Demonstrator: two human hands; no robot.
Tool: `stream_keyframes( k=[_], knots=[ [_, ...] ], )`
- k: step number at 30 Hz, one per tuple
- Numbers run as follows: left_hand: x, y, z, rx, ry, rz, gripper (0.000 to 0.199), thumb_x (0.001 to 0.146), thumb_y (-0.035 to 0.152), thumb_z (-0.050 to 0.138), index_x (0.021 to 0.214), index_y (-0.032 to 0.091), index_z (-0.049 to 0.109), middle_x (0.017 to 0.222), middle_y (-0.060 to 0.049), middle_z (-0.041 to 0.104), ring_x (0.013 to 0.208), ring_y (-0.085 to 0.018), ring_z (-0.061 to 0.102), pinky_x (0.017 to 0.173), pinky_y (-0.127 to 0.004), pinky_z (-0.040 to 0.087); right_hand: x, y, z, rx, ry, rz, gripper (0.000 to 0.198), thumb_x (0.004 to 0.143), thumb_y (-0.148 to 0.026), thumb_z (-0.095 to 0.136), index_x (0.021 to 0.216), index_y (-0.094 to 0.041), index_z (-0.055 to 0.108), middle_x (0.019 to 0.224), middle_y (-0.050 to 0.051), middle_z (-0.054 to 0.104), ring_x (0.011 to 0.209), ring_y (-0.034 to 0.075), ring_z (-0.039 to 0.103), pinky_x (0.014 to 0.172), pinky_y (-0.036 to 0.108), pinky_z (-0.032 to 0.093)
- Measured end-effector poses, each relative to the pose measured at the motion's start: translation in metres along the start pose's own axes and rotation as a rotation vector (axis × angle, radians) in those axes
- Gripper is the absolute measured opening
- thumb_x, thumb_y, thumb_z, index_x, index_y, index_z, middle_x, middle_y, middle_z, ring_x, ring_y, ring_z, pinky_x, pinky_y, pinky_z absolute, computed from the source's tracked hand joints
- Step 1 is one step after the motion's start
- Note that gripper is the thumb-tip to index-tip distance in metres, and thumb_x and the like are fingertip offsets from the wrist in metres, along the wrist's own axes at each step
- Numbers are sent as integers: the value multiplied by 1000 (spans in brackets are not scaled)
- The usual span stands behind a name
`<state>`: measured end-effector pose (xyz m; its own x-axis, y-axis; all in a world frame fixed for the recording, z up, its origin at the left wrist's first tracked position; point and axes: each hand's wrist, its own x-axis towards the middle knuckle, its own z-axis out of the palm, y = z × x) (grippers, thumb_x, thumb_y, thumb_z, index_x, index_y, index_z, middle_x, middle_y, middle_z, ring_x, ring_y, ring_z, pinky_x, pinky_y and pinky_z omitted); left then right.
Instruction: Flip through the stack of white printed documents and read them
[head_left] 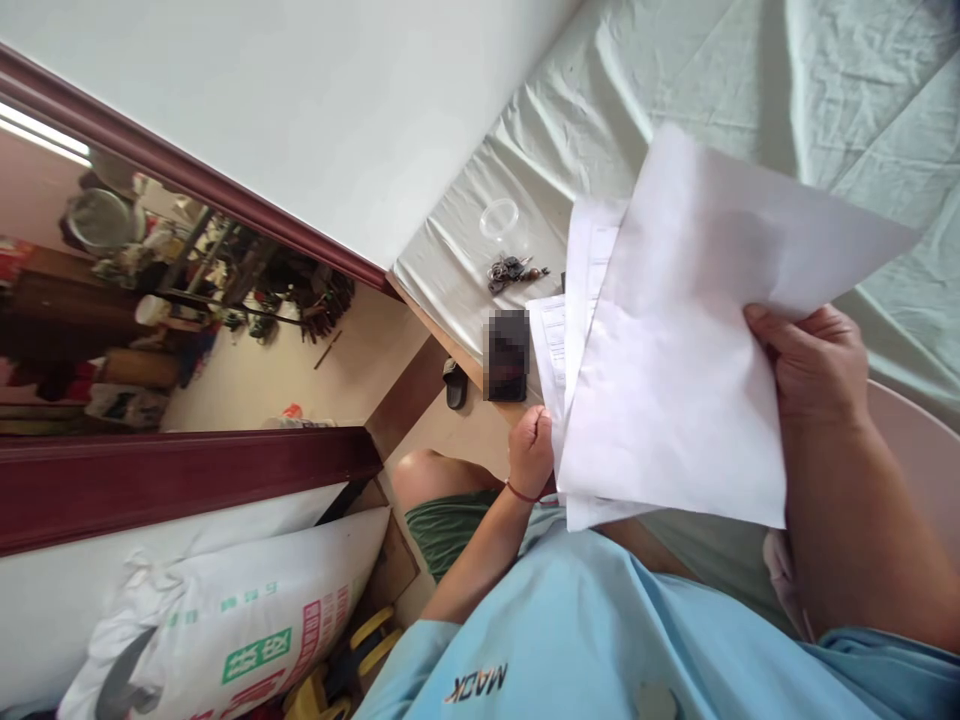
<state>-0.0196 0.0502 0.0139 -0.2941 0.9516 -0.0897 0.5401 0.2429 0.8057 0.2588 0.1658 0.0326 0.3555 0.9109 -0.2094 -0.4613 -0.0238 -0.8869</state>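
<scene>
Several sheets of paper (675,370) are held up in front of my body, the topmost with a blank white side towards me. My right hand (817,365) pinches the right edge of that top sheet, thumb on its face. At the lower left edge of the stack, my left hand (531,450) is closed on the papers, its fingers partly hidden behind them. Printed sheets (553,335) stick out on the left side, with lines of text and boxes. A dark phone-like object (508,385), partly blurred, lies just beyond my left hand.
A pale wrinkled sheet (817,90) covers the bed-like surface. On it are a clear round container (499,220) and a dark beaded tangle (510,272). A slipper (454,385) lies on the floor. To the left are a doorway and a stuffed white sack (300,580).
</scene>
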Motion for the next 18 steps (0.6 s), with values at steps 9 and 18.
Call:
stream_keyframes(
  k=[9,18],
  knots=[
    [0,-4,3,42,29,6,31,97,37,46,73,20,54,65,2,53,64,-15,47,63,-28,35,0,-13,0,54,10,78,32,54,-22,88,85,-21,80,80,1,78,73,23,74,79,44,64],
    [-1,-1,1,-19,25,-9,29,95,39,52,73,21,57,66,1,55,65,-16,49,63,-30,37,0,-5,-3,-22,-1,9,31,60,-24,87,90,-22,78,92,1,79,74,19,72,80,40,62]
  ],
)
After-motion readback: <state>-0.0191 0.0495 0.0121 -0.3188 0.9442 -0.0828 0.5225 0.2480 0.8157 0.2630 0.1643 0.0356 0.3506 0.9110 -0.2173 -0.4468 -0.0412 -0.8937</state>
